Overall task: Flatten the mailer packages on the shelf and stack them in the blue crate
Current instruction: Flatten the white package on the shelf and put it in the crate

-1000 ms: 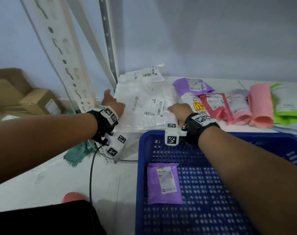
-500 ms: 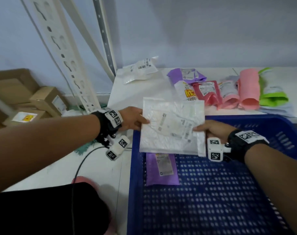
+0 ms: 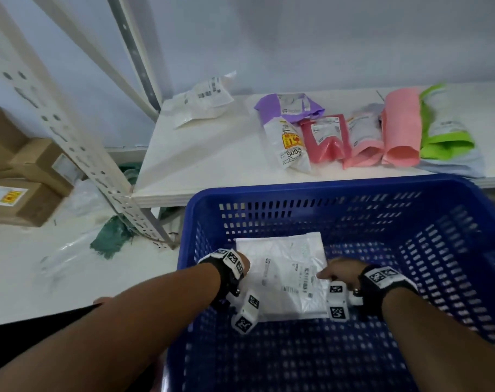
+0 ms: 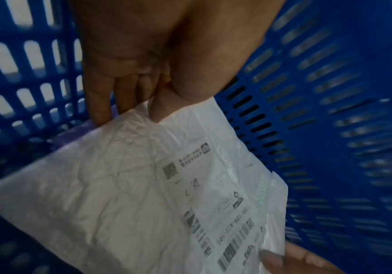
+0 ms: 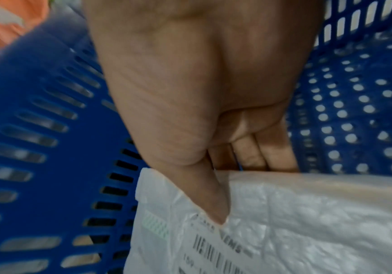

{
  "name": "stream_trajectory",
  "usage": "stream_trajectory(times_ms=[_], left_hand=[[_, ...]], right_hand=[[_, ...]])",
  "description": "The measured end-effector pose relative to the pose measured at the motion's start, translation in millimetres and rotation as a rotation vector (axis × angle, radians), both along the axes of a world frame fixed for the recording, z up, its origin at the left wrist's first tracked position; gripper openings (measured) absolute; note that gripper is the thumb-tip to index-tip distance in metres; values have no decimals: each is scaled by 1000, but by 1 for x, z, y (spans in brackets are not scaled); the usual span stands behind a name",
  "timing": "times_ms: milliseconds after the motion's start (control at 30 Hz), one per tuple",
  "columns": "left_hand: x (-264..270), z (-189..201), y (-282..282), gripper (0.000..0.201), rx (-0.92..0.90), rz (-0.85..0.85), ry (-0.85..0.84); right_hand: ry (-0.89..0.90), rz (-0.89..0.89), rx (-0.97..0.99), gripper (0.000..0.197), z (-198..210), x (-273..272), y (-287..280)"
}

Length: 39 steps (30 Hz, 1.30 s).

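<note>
A flat white bubble mailer (image 3: 283, 275) with a barcode label sits low inside the blue crate (image 3: 325, 188). My left hand (image 3: 244, 265) pinches its left edge, thumb on top and fingers beneath (image 4: 101, 111). My right hand (image 3: 335, 272) pinches its right edge the same way, thumb (image 5: 213, 204) pressed on the top face. A sliver of a purple mailer (image 4: 58, 140) shows under the white one. On the shelf (image 3: 212, 154) lie a crumpled white mailer (image 3: 204, 100) and a row of purple (image 3: 290, 107), white (image 3: 290, 145), red (image 3: 325, 137), pink (image 3: 400, 128) and green (image 3: 444, 123) ones.
A perforated metal shelf upright (image 3: 71, 131) stands left of the crate, with cardboard boxes (image 3: 23, 199) and a green cloth (image 3: 113, 236) on the floor behind it. The crate's slotted walls (image 5: 37, 129) close in around both hands.
Both hands carried the white mailer off the shelf, over the crate's rim and down into the crate, where it now covers the purple mailer.
</note>
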<state>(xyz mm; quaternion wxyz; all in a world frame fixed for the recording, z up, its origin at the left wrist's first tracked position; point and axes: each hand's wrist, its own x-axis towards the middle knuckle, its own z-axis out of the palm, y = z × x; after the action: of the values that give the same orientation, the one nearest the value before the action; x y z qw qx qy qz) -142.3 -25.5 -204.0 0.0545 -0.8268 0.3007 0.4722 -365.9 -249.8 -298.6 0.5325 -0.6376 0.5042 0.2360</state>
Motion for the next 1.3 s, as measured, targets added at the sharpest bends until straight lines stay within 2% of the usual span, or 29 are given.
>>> stream_trajectory(times_ms=[33,67,133,167,300,367,400,433,500,600,667,733,833,867,933,967,1000,1033,1167,1300], left_hand=[[-2,-5,0,43,25,-31,-41],[-4,-8,-2,44,38,-72,-65],[-5,-20,-8,54,12,-150,-123],[-7,-22,-9,61,6,-179,-156],[-10,-32,-5,64,61,-337,-244],[-8,-41,-4,57,138,-291,-228],[-5,-46,-4,51,153,-330,-222],[-1,-50,-7,47,179,-500,-257],[3,-51,-12,43,179,-709,-293],[-10,-47,-15,40,82,-550,-311],[-13,-51,-14,42,72,-501,-330],[-7,-69,-13,47,79,-353,-327],[-3,-62,-17,57,-20,-107,-298],[-1,-57,-20,54,-64,-5,-279],[4,-42,-29,39,-197,149,-197],[7,-33,-34,26,-245,181,-159],[11,-24,-41,18,-277,192,-123],[15,-14,-47,23,-296,169,-122],[21,39,-68,40,-380,-64,-168],[21,82,-71,36,-435,-288,-262]], right_hand=[[29,-13,12,79,8,4,13],[33,-52,22,70,12,9,23],[50,-69,-13,31,16,23,35],[65,-51,-38,19,21,28,41],[40,-54,-93,31,0,48,48],[38,-21,-61,17,-10,56,52],[19,-28,-61,8,-14,60,55],[10,-48,-63,10,-22,62,56],[-8,-77,-82,21,-28,64,60],[8,-38,-115,11,-27,64,62],[32,-19,-146,12,-23,60,60],[33,1,-176,24,-27,54,55],[21,69,-230,44,-13,49,51],[31,94,-246,41,-2,49,53],[7,143,-310,9,19,52,58],[-27,156,-348,13,22,53,57],[-40,161,-383,23,24,55,57],[-59,170,-410,28,29,58,58],[-154,269,-469,28,61,70,67],[-245,372,-505,24,99,89,79]])
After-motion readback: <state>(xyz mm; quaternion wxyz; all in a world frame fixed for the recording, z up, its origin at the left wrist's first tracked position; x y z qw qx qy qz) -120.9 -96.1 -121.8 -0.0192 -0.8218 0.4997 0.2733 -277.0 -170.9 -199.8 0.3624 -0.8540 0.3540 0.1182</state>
